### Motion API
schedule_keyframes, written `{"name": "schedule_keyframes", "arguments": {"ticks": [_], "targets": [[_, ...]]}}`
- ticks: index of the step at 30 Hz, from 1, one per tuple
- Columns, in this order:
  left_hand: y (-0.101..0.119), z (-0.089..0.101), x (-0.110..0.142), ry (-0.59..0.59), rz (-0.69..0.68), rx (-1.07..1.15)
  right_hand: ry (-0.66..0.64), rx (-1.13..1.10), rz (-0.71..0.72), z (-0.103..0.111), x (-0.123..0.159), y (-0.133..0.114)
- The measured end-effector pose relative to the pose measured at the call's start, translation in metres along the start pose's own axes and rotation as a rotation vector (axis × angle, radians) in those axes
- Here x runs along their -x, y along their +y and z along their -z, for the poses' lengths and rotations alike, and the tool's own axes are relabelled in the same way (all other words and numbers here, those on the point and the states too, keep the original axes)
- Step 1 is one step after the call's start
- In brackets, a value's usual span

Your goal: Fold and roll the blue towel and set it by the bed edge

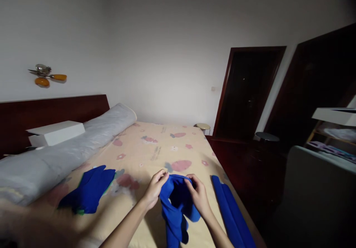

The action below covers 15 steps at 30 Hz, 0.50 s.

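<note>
A blue cloth [175, 207] hangs bunched between both hands above the bed [155, 149]. My left hand [154, 191] pinches its upper left edge with fingers closed. The upper right part is gripped by my right hand [198, 196], fingers curled into the fabric. The lower end of the cloth trails down toward me. To the left on the sheet lies a rumpled pile of blue cloth [89, 189]. A long folded blue strip [232, 214] lies along the bed's right edge, close to my right forearm.
A long grey bolster [69, 144] and a white box [55, 132] sit by the dark headboard [36, 114] at left. Dark wooden doors [247, 92] stand at the back right. A pale chair back [317, 188] and shelves [333, 136] stand at right.
</note>
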<state>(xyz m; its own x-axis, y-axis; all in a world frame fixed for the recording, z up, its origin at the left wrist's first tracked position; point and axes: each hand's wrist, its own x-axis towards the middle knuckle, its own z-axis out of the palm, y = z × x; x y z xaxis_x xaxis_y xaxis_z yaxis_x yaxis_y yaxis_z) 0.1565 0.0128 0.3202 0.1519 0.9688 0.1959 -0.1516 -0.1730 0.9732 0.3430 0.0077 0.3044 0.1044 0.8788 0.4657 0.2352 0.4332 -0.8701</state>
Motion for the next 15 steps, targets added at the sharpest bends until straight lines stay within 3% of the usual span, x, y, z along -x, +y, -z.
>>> {"name": "schedule_keyframes", "arguments": {"ticks": [4,6,11,15], "targets": [[-0.018,0.024,-0.004,-0.109,-0.039,-0.339,-0.013,0.081,0.089,0.016,-0.012,-0.008],[-0.035,0.038,-0.009,-0.067,-0.05,-0.483,-0.033,0.132,0.161,0.023,-0.014,-0.012],[-0.073,0.075,-0.018,0.092,0.025,-0.513,-0.017,0.264,0.286,0.043,-0.017,-0.01],[-0.07,0.11,-0.012,0.114,0.086,-0.536,-0.003,0.358,0.316,0.069,-0.021,0.0]]}}
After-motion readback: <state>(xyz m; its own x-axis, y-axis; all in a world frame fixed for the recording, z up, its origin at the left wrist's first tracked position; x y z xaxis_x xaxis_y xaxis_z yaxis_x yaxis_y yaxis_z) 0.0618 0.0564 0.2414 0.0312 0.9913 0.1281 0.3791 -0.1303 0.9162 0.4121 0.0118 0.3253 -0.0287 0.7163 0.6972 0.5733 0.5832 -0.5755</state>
